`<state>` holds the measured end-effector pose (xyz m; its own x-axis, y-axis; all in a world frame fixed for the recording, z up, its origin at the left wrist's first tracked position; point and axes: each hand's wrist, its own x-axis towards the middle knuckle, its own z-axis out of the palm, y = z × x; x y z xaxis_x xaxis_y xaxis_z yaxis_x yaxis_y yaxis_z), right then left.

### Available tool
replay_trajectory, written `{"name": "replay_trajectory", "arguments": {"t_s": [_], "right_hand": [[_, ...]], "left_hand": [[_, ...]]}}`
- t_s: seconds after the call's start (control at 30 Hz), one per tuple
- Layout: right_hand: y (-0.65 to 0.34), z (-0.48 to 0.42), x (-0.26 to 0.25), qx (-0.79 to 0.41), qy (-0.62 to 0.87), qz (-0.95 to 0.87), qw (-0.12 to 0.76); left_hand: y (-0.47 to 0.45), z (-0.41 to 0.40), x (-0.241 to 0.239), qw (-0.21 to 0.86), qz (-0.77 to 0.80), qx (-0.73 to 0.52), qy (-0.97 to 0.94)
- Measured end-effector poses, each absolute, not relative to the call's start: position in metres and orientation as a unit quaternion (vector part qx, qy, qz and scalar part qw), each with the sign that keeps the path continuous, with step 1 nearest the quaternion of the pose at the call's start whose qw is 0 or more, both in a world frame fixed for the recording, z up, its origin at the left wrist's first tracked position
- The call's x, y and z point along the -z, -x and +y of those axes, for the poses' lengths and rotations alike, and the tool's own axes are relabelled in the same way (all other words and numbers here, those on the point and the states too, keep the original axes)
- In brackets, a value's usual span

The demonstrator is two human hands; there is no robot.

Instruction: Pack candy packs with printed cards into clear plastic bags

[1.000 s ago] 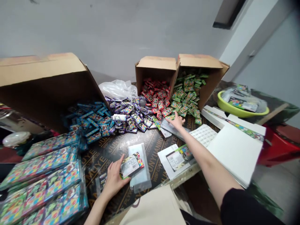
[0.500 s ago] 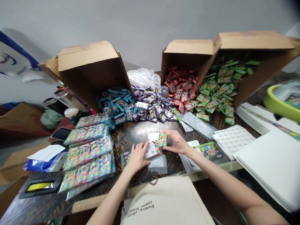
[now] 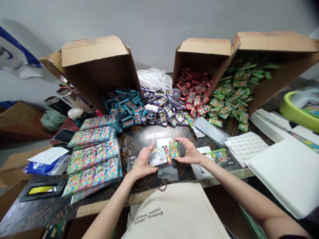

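My left hand (image 3: 144,162) has its thumb and fingers around the left side of a flat card with a white barcode label (image 3: 158,157). A red packet (image 3: 166,154) stands against the right edge of that card. My right hand (image 3: 188,151) pinches a small green printed packet (image 3: 173,148) by its right side, close beside the red one. Beneath them lies a clear plastic sleeve (image 3: 168,174) on the dark printed table (image 3: 139,141). A flat pack with a green-edged header (image 3: 221,158) rests right of my right hand.
Heaps of blue packets (image 3: 128,108), purple packets (image 3: 169,111), red packets (image 3: 195,89) and green packets (image 3: 230,99) spill towards me, several from tipped cartons (image 3: 94,54). Filled sleeves (image 3: 93,162) are stacked at left. White sheets (image 3: 286,172) lie right, near a yellow-green basket (image 3: 286,111).
My left hand has drawn left, uncovering the barcode label and now edging the card. My right hand has kept the green packet, which shows more of its face.
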<state>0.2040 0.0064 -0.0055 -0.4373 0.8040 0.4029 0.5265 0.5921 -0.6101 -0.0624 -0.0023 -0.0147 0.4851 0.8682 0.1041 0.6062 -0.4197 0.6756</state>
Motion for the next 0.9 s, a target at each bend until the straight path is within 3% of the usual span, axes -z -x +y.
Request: {"name": "replay_trajectory", "arguments": {"t_s": [0.2,0.4,0.57,0.9], "right_hand": [[-0.197,0.004,-0.013,-0.15,0.393,-0.829,0.369],[-0.2,0.0,-0.014,-0.23,0.348,-0.822,0.389],[-0.202,0.002,-0.027,-0.194,0.378,-0.788,0.446],[-0.188,-0.002,-0.027,-0.236,0.329,-0.824,0.396]], "left_hand": [[0.058,-0.003,0.008,0.305,0.458,-0.257,-0.795],[0.063,-0.001,0.005,0.315,0.459,-0.285,-0.78],[0.064,0.0,-0.003,0.321,0.452,-0.279,-0.784],[0.057,0.001,-0.011,0.336,0.43,-0.299,-0.783]]}}
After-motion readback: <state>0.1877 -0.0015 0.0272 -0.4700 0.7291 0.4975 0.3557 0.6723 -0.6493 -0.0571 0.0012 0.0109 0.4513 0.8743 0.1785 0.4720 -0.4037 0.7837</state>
